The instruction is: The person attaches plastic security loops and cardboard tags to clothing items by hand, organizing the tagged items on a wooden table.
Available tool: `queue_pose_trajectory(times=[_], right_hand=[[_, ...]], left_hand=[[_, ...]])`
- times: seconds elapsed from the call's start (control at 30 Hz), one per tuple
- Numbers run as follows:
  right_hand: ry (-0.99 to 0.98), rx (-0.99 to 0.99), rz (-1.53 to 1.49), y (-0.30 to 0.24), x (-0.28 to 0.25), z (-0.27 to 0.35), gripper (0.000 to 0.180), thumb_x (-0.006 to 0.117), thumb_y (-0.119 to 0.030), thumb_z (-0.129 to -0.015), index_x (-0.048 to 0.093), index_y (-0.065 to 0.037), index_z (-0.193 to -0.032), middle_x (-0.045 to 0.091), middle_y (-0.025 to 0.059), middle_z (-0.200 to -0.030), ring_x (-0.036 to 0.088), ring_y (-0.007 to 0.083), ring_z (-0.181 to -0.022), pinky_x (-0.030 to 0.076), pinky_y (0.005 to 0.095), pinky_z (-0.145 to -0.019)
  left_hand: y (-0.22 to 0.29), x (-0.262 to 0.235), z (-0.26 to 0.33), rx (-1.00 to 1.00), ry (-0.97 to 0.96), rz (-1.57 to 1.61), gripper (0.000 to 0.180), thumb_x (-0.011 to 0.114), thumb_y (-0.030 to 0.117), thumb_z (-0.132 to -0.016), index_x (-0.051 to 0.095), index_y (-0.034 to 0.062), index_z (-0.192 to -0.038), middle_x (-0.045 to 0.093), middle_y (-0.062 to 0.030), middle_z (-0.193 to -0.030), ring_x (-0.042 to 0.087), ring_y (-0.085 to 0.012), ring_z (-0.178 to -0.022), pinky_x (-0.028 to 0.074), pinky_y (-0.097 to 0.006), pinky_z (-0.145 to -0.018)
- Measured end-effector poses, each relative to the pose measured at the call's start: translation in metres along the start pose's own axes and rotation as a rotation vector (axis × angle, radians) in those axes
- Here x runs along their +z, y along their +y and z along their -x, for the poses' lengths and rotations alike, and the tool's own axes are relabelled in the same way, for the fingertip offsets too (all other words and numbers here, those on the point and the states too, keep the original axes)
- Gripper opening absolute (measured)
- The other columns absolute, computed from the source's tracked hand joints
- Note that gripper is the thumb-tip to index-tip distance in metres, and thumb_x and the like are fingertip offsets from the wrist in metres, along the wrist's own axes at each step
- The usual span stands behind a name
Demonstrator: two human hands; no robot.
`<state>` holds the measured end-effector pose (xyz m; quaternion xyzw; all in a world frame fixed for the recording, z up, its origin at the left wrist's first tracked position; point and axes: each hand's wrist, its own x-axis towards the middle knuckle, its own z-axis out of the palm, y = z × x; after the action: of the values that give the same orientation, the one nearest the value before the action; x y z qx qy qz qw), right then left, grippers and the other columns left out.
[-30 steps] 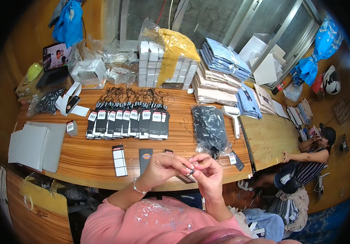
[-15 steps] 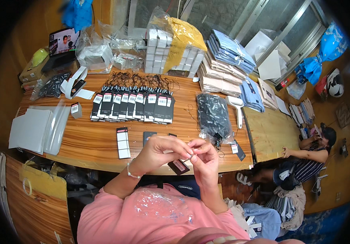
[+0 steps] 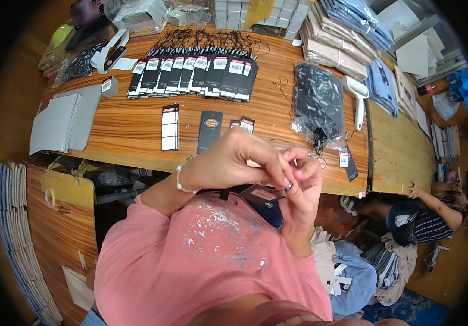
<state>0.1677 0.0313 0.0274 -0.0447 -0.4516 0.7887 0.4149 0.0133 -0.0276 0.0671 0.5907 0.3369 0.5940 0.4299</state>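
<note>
My left hand [image 3: 250, 158], with a beaded bracelet at its wrist, and my right hand [image 3: 303, 182] meet in front of my chest, both pinching. A dark hang tag [image 3: 263, 194] dangles below their fingertips by its thin cord, which is mostly hidden by the fingers. Just beyond my left hand, a dark tag [image 3: 210, 132] lies flat beside more stickered tags [image 3: 246, 124]. A strip of white stickers [image 3: 170, 128] lies to the left of these. Farther back, many black tags [image 3: 190, 75] with white stickers overlap in rows, their black cords [image 3: 204, 39] bunched behind.
A clear bag of black cords [image 3: 319, 100] lies on the right, beside a white lint roller [image 3: 359, 103]. Folded shirts [image 3: 334, 43] are stacked behind. White card sheets [image 3: 54, 125] lie at left. Clothes [image 3: 348, 271] are piled below right, near another person [image 3: 429, 220].
The view has tipped down, so the table sits higher in the picture. Both hands stay together at the cord, and the hanging tag is now nearer my shirt.
</note>
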Motion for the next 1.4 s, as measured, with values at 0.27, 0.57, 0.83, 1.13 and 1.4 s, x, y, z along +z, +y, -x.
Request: queue_pose_trajectory(times=[0.27,0.57,0.83,1.13,1.4], right_hand=[[-0.195,0.202,-0.085,0.002,-0.020,-0.085,0.037,0.052,-0.026,-0.088,0.042,0.001,-0.112,0.053,0.0153,-0.109,0.052,0.0218,-0.103,0.046,0.0360,-0.085],[-0.185,0.352,0.126,0.025,-0.021,-0.125,0.027,0.042,-0.020,-0.092,0.050,0.003,-0.103,0.060,0.0183,-0.100,0.061,0.0241,-0.093,0.050,0.0292,-0.077],[-0.158,0.385,0.175,0.027,-0.022,-0.138,0.027,0.040,-0.014,-0.092,0.045,0.003,-0.111,0.060,0.0198,-0.094,0.062,0.0280,-0.087,0.052,0.0342,-0.077],[-0.191,0.316,0.270,0.050,-0.024,-0.151,0.025,0.054,-0.012,-0.085,0.046,-0.001,-0.105,0.061,0.0146,-0.092,0.064,0.0218,-0.081,0.055,0.0311,-0.069],[-0.198,0.312,0.257,0.058,-0.018,-0.159,0.030,0.057,-0.008,-0.082,0.046,-0.002,-0.109,0.062,0.0108,-0.091,0.062,0.0149,-0.078,0.053,0.0253,-0.067]], left_hand=[[0.013,-0.057,-0.050,-0.111,0.162,-0.348,0.017,0.060,0.002,-0.078,0.060,-0.0040,-0.094,0.063,-0.0063,-0.088,0.059,-0.0106,-0.082,0.049,-0.023,-0.075],[0.002,-0.119,-0.092,-0.077,0.043,-0.590,0.018,0.064,0.013,-0.077,0.063,0.0019,-0.091,0.063,-0.0027,-0.076,0.057,-0.0079,-0.069,0.046,-0.021,-0.063],[0.018,-0.141,-0.106,-0.262,0.028,-0.390,0.015,0.057,0.008,-0.083,0.061,-0.0005,-0.094,0.063,-0.0045,-0.079,0.057,-0.0067,-0.068,0.047,-0.019,-0.061],[0.032,-0.159,-0.098,-0.239,0.061,-0.485,0.014,0.057,0.007,-0.082,0.062,-0.0011,-0.092,0.063,-0.0035,-0.078,0.058,-0.0070,-0.067,0.046,-0.018,-0.058],[0.035,-0.176,-0.090,-0.202,0.030,-0.392,0.012,0.058,0.002,-0.079,0.062,-0.0015,-0.090,0.064,-0.0051,-0.081,0.059,-0.0095,-0.073,0.048,-0.020,-0.066]])
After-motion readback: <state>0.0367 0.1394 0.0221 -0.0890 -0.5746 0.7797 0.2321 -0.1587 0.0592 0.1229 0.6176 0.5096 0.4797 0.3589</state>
